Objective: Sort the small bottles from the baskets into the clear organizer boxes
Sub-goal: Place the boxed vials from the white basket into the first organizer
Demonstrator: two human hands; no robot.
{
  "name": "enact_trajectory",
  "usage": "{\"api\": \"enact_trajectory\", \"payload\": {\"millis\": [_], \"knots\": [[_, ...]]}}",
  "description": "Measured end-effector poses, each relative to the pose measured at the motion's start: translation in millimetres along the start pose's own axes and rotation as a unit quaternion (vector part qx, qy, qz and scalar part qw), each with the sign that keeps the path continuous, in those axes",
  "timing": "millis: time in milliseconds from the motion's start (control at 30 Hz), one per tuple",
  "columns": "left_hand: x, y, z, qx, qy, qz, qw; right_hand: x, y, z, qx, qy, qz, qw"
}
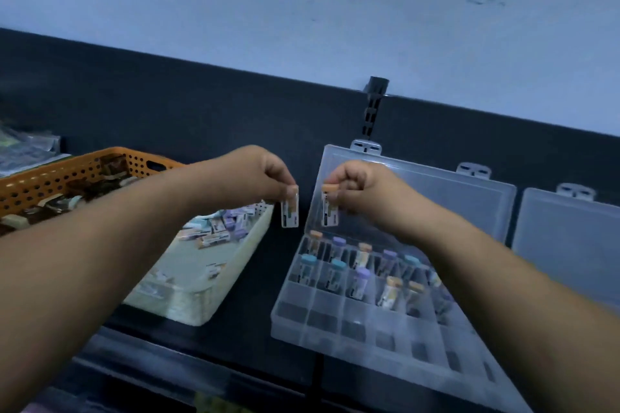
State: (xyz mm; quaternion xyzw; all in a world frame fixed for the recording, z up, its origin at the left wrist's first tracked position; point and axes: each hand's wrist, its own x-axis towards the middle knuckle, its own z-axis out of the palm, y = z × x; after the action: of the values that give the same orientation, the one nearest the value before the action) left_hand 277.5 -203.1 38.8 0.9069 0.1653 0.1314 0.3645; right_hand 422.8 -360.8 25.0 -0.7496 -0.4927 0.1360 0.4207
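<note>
Bare forearms (pixel 100 261) up from both lower corners. Clear organizer box (pixel 335 339) lower centre, lid raised, near rows free; cream basket (pixel 201 298) just left, dark gap between rims; orange basket (pixel 67 171) at left edge. Left hand (pixel 268 174) pinching labelled bottle (pixel 289 211) over that gap; right hand (pixel 359 188) pinching orange-capped bottle (pixel 330 208) above box's far edge.

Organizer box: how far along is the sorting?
Done: roughly ten sorted bottles stand in the far compartments of the organizer box. In hand: left hand pinches a bottle; right hand pinches an orange-capped bottle. Left: near rows look empty; white basket holds many loose bottles; orange basket contents blurred.
</note>
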Motion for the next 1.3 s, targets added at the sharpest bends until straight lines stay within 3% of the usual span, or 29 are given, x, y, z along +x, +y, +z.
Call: {"api": "enact_trajectory", "payload": {"millis": [467, 867, 1300], "knots": [[39, 114, 152, -0.017, -0.067, 0.093, 0.993, -133, 81, -120, -0.031, 0.08, 0.15, 0.985], [51, 142, 225, -0.001, -0.115, 0.082, 0.99, -167, 133, -144, -0.081, 0.067, 0.166, 0.98], [61, 128, 255, 0.035, -0.143, 0.064, 0.987, -163, 169, -133, -0.117, 0.02, 0.174, 0.978]]}}
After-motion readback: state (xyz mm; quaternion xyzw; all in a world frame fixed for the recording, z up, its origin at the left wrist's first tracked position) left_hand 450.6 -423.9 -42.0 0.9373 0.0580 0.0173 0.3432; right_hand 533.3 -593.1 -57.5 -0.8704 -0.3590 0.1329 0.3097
